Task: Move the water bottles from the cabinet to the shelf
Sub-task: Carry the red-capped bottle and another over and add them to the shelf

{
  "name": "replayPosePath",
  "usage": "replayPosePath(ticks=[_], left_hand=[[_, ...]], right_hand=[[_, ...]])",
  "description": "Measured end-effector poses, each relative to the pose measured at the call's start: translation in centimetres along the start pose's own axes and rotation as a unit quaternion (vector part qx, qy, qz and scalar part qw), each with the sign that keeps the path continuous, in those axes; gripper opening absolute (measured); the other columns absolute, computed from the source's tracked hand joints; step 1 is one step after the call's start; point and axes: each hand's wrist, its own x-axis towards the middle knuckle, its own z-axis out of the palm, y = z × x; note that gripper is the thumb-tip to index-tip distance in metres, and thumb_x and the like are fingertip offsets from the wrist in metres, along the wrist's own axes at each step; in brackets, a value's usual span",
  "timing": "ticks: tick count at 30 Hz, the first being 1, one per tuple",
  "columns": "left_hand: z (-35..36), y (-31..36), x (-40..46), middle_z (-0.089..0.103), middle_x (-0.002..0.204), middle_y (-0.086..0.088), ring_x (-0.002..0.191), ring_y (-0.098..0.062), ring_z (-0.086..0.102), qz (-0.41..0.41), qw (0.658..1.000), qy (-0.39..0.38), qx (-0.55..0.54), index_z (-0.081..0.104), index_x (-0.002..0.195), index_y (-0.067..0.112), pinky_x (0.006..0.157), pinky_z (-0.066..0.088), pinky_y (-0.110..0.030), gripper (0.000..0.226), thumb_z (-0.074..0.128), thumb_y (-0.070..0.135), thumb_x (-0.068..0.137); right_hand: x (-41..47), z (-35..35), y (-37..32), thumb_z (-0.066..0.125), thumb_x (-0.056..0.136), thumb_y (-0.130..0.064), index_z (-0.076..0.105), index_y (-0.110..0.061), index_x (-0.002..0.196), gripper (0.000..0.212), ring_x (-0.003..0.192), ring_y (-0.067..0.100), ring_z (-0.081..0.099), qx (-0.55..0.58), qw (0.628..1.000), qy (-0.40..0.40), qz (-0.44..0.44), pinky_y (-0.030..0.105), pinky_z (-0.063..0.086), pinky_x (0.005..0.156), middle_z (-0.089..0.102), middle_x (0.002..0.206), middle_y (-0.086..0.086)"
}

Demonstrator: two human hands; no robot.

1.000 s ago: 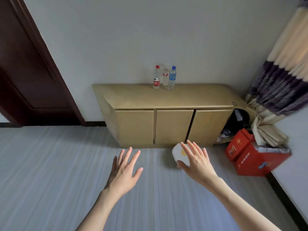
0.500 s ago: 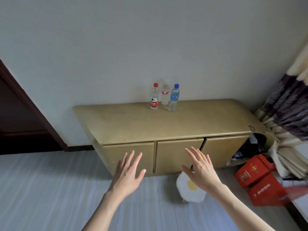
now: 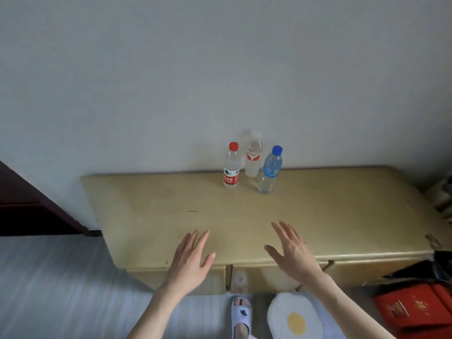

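Note:
Three clear water bottles stand upright at the back of a low tan cabinet (image 3: 156,216), close to the wall. The red-capped bottle (image 3: 231,167) with a red label is on the left, a white-capped bottle (image 3: 253,157) stands behind in the middle, and the blue-capped bottle (image 3: 269,171) is on the right. My left hand (image 3: 190,260) and my right hand (image 3: 292,253) hover over the cabinet's front edge, fingers spread, holding nothing, well short of the bottles. No shelf is in view.
A dark wooden door (image 3: 27,211) is at the left. A white egg-shaped cushion (image 3: 294,316) and my slippered foot (image 3: 241,314) are on the grey floor before the cabinet. Red boxes (image 3: 415,309) sit at the lower right.
The view has come much closer to the cabinet. Both hands have moved from above the floor to over the cabinet's front edge, still open and empty.

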Motion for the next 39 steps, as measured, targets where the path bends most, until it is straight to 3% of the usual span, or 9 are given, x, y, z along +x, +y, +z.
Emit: replayPosePath(ticks=[6, 12, 15, 20, 23, 26, 32, 39], left_hand=[[-2.1, 2.2, 10.9, 0.024, 0.151, -0.008, 0.140, -0.020, 0.018, -0.013, 0.998, 0.011, -0.057, 0.024, 0.142, 0.016, 0.115, 0.014, -0.031, 0.060, 0.041, 0.042, 0.090], [-4.9, 4.2, 21.2, 0.026, 0.149, -0.009, 0.137, -0.023, 0.024, 0.026, 0.998, 0.037, -0.036, 0.022, 0.142, 0.011, 0.111, 0.021, -0.031, 0.055, 0.044, 0.023, 0.093], [-6.2, 5.4, 26.1, 0.023, 0.150, -0.009, 0.138, -0.023, 0.021, 0.064, 0.997, 0.047, -0.023, 0.020, 0.143, 0.013, 0.111, 0.020, -0.033, 0.055, 0.043, 0.015, 0.093], [-6.4, 6.7, 32.2, 0.026, 0.148, -0.007, 0.129, -0.028, 0.029, 0.087, 0.995, 0.043, 0.013, 0.023, 0.142, 0.019, 0.105, 0.025, -0.031, 0.055, 0.043, 0.010, 0.092], [-6.2, 6.6, 33.3, 0.037, 0.135, -0.011, 0.113, -0.031, 0.041, 0.093, 0.994, 0.047, 0.011, 0.041, 0.133, 0.013, 0.098, 0.032, -0.031, 0.046, 0.050, 0.008, 0.088], [-5.6, 5.7, 33.3, 0.046, 0.120, -0.017, 0.103, -0.035, 0.046, 0.098, 0.993, 0.063, -0.021, 0.056, 0.116, 0.006, 0.092, 0.042, -0.042, 0.036, 0.060, 0.005, 0.080], [-6.0, 3.7, 32.4, 0.051, 0.114, -0.008, 0.102, -0.027, 0.045, 0.101, 0.993, 0.044, -0.035, 0.055, 0.114, 0.013, 0.085, 0.044, -0.039, 0.032, 0.061, 0.014, 0.082], [-7.1, 1.9, 30.8, 0.054, 0.103, -0.005, 0.092, -0.024, 0.056, 0.049, 0.986, 0.042, -0.156, 0.062, 0.105, 0.013, 0.080, 0.041, -0.027, 0.032, 0.070, 0.011, 0.074]], right_hand=[[11.8, -3.8, 0.4, 0.060, 0.086, -0.024, 0.039, -0.007, 0.135, 0.056, 0.125, 0.033, 0.043, 0.116, 0.993, 0.011, -0.010, 0.038, 0.035, 0.105, 0.044, 0.136, 0.017], [22.2, -8.5, -1.6, 0.049, 0.091, -0.012, 0.039, -0.012, 0.133, 0.043, 0.096, 0.031, 0.053, 0.150, 0.987, 0.051, -0.041, 0.041, 0.046, 0.085, 0.050, 0.114, 0.016], [27.3, -10.5, -2.4, 0.045, 0.093, -0.013, 0.046, -0.007, 0.126, 0.034, 0.105, 0.031, 0.051, 0.075, 0.992, 0.076, -0.066, 0.038, 0.044, 0.086, 0.051, 0.118, 0.015], [34.0, -12.3, -1.9, 0.044, 0.092, -0.010, 0.037, -0.008, 0.131, 0.040, 0.120, 0.028, 0.039, -0.038, 0.999, 0.020, -0.023, 0.037, 0.039, 0.093, 0.039, 0.131, 0.012], [35.9, -11.9, -1.3, 0.047, 0.091, -0.010, 0.037, -0.006, 0.130, 0.040, 0.118, 0.031, 0.042, -0.051, 0.999, -0.018, -0.002, 0.039, 0.041, 0.094, 0.038, 0.131, 0.015], [36.8, -11.2, -1.1, 0.048, 0.090, -0.009, 0.040, -0.004, 0.124, 0.035, 0.109, 0.033, 0.048, -0.060, 0.998, -0.031, 0.003, 0.039, 0.044, 0.089, 0.038, 0.125, 0.017], [37.0, -9.8, -2.4, 0.052, 0.087, -0.004, 0.044, -0.003, 0.111, 0.026, 0.101, 0.029, 0.050, -0.089, 0.996, -0.020, 0.008, 0.030, 0.037, 0.071, 0.040, 0.115, 0.014], [33.7, -7.8, -4.6, 0.049, 0.087, -0.001, 0.040, -0.007, 0.111, 0.027, 0.099, 0.029, 0.051, -0.136, 0.990, -0.013, -0.026, 0.033, 0.037, 0.068, 0.042, 0.113, 0.013]])
